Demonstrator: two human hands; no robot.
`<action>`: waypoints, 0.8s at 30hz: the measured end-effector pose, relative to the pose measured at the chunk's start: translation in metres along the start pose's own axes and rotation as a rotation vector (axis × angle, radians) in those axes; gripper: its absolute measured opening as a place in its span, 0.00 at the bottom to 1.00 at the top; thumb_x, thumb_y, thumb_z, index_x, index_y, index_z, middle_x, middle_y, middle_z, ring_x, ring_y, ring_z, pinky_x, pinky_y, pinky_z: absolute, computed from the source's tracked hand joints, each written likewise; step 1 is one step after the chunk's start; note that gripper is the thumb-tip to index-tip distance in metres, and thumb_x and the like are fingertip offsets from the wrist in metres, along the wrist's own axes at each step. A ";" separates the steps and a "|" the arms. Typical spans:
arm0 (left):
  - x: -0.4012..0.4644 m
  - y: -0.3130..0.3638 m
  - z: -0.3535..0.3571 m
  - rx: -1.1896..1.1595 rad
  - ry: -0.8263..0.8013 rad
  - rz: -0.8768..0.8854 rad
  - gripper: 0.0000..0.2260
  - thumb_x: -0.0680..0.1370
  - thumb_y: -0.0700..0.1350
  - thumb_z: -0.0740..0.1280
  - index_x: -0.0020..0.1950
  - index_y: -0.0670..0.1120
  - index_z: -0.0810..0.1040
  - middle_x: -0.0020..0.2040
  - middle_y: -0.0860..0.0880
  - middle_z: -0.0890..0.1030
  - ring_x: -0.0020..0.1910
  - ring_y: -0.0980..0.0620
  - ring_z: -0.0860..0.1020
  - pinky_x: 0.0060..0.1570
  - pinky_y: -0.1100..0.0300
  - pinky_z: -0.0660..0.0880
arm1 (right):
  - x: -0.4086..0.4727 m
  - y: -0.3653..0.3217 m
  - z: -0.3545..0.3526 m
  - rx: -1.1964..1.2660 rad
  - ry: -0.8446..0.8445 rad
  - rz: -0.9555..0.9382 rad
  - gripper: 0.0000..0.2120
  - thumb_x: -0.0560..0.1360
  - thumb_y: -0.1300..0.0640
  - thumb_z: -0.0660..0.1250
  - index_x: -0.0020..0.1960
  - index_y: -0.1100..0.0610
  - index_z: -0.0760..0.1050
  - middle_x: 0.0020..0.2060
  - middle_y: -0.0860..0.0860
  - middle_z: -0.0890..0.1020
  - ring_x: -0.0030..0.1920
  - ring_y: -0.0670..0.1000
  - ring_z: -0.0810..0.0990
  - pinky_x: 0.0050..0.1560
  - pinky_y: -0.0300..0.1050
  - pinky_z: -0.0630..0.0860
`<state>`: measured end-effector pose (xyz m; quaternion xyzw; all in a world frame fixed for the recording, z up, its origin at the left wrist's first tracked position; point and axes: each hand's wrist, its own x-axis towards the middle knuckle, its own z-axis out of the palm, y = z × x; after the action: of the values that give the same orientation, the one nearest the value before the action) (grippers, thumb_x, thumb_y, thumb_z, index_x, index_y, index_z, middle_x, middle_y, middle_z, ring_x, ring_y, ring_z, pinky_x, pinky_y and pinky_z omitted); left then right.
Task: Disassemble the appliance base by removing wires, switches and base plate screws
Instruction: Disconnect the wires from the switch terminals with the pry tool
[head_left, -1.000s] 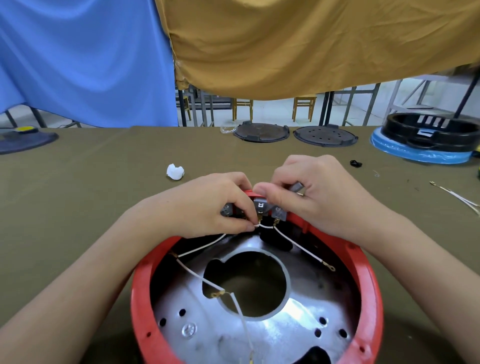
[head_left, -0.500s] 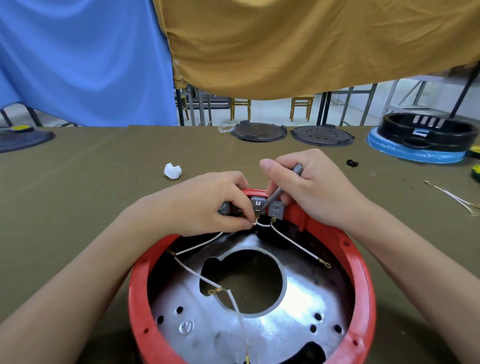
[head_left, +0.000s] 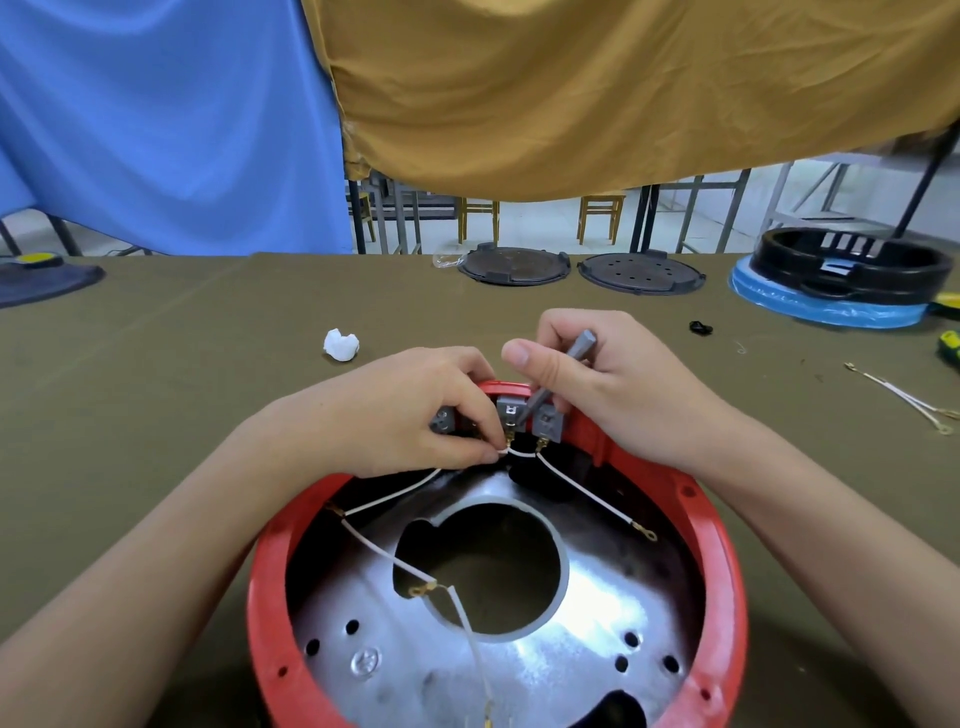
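Red appliance base (head_left: 270, 587) on bench (head_left: 156, 395) holds metal plate (head_left: 597, 608), white wires (head_left: 587, 493), grey switches (head_left: 546, 420). Left hand (head_left: 410, 415) pinches wire terminal; right hand (head_left: 613, 384) grips grey tool (head_left: 563, 371) against switch.

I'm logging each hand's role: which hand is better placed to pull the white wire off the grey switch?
Left. The left hand already pinches the white wire at the switch, while the right hand holds a grey tool.

Two hands: left hand (head_left: 410, 415), right hand (head_left: 608, 384). One red appliance base (head_left: 727, 597). Three grey switches (head_left: 546, 420) on far rim. One grey tool (head_left: 563, 371). Two dark round plates (head_left: 514, 266) at far table edge. One black ring (head_left: 852, 265). One white wad (head_left: 341, 344). Two wooden chairs (head_left: 600, 215) beyond.
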<state>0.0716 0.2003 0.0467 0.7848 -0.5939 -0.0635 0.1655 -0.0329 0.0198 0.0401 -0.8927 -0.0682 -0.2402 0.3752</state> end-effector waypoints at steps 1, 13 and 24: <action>0.000 0.000 0.000 0.000 0.001 0.000 0.04 0.76 0.50 0.72 0.50 0.56 0.86 0.61 0.52 0.76 0.59 0.54 0.76 0.61 0.53 0.72 | 0.001 0.000 0.000 0.010 -0.004 0.000 0.22 0.78 0.43 0.65 0.34 0.58 0.69 0.29 0.58 0.74 0.29 0.50 0.69 0.33 0.48 0.65; -0.001 0.003 -0.001 0.003 0.015 -0.014 0.04 0.76 0.50 0.73 0.49 0.56 0.86 0.54 0.55 0.75 0.51 0.59 0.75 0.57 0.59 0.71 | 0.006 0.000 0.001 0.104 0.016 0.075 0.23 0.81 0.49 0.65 0.32 0.57 0.65 0.36 0.69 0.76 0.35 0.64 0.74 0.38 0.55 0.72; -0.001 0.002 -0.001 -0.005 0.011 -0.007 0.04 0.76 0.50 0.73 0.48 0.57 0.86 0.55 0.57 0.75 0.54 0.58 0.76 0.59 0.57 0.71 | -0.003 -0.005 -0.002 -0.181 0.058 -0.097 0.20 0.77 0.44 0.68 0.33 0.56 0.73 0.27 0.52 0.75 0.32 0.50 0.72 0.32 0.40 0.66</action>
<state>0.0699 0.2012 0.0479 0.7869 -0.5900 -0.0612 0.1705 -0.0380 0.0224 0.0425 -0.9112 -0.0784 -0.2889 0.2829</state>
